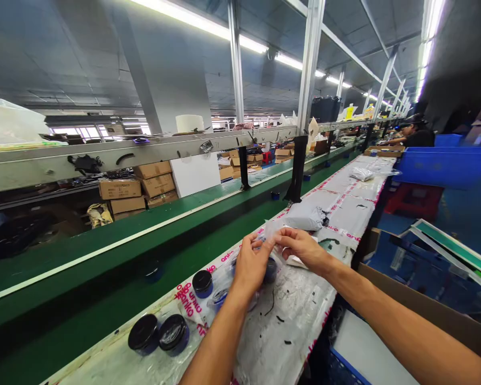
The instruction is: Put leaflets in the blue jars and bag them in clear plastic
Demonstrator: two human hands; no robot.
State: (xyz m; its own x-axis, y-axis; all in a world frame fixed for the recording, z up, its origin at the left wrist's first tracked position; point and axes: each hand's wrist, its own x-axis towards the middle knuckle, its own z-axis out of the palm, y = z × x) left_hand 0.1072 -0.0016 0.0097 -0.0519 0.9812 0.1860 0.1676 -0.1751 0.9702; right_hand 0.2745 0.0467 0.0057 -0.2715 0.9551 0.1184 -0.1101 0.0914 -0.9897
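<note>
Bag [271,229]: clear, thin, soft plastic, likely slippery, held above the bench [282,337]; best taken by its edge.
Left hand [251,266]: fingers pinching the bag.
Right hand [304,249]: fingers pinching the bag.
Jars [202,283]: black-lidded, on the bench, just beside the left hand.

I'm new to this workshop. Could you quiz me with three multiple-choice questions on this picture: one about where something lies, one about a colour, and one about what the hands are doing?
1. Where does the grey package lie?
A. On the green conveyor belt
B. On the printed white sheet
C. In the blue crate

2. What colour are the lids of the round jars?
A. Red
B. White
C. Black

3. What are the left hand and right hand doing?
A. Pinching a clear plastic bag
B. Lifting a cardboard box
C. Resting flat

Answers:
1. B: it sits on the sheet beyond the hands.
2. C: dark lids top the blue jars.
3. A: both hands grip the clear film.
</note>
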